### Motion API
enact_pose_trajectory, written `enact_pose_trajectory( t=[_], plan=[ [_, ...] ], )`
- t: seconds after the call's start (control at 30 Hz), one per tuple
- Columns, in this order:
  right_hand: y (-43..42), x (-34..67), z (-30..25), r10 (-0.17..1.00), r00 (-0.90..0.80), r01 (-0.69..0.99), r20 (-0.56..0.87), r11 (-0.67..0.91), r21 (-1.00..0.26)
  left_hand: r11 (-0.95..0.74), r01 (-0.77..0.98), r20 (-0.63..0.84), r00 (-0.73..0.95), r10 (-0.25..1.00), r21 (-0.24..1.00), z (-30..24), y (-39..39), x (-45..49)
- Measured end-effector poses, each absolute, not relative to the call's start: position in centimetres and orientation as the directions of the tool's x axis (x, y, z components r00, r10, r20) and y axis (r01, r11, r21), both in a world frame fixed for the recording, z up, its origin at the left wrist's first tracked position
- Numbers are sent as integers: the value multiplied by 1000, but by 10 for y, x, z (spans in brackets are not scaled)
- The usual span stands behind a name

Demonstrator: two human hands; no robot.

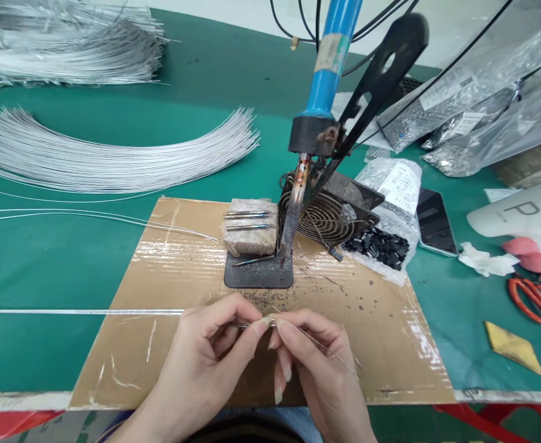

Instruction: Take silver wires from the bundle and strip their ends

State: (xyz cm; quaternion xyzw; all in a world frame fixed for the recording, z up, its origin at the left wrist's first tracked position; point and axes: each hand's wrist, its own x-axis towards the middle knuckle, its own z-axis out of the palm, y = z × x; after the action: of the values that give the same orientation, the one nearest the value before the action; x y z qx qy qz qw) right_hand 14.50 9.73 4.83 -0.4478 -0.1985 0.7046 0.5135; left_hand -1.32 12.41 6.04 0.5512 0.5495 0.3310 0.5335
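One view, from the head. Pinches thin silvery wire (145, 312) between thumb and forefinger of the left hand (215, 354), low over the cardboard (390, 363), long tail trailing off leftward, presumably for lack of other room. Meets it with the right hand (314, 351), thumb and forefinger likewise closed on a fine strand (328, 351), other fingers loosely curled, tips of both hands almost together, apparently for steadiness. Cannot quite tell, behind the thumbs, whether one piece or two. Just beyond, a tilted soldering iron (323, 92), tip down by a black plate (258, 280), seemingly mounted for hands-free use. Beside it, slim metal rods (252, 226) on a wrapped block (250, 242); farther left, a curved wire bundle (127, 163), likely for easy reach.
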Motion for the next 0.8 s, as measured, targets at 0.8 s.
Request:
enact_pose_trajectory(
  t=[0.8],
  plan=[
    [93,120,50,891,46,-652,-451,-315,-689,211,230,-235,86,968,950,69,120,-5]
  ],
)
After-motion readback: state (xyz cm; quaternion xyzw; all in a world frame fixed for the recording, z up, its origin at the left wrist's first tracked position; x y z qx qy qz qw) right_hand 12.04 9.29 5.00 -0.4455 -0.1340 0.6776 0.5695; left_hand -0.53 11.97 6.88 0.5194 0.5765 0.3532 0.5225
